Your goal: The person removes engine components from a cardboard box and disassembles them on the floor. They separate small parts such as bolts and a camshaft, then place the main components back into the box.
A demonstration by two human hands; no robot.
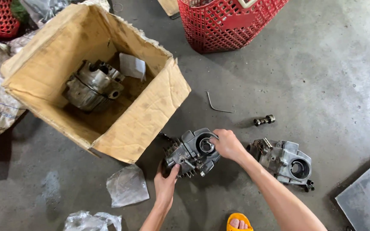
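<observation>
A: Cardboard box [142, 124] at left, spare engine part [91, 85] inside. Left hand [166, 184] braces the cylinder head [191, 153] on the floor [322, 85], fingers clamped beneath to steady it.

B: Right hand [227, 144] grips its round opening, seemingly pinching something. Second head [285, 161] waits just beside.

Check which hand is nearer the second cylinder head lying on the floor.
Right. The right hand sits on the held cylinder head, just beside the second cylinder head; the left hand grips the held one's far lower side.
</observation>
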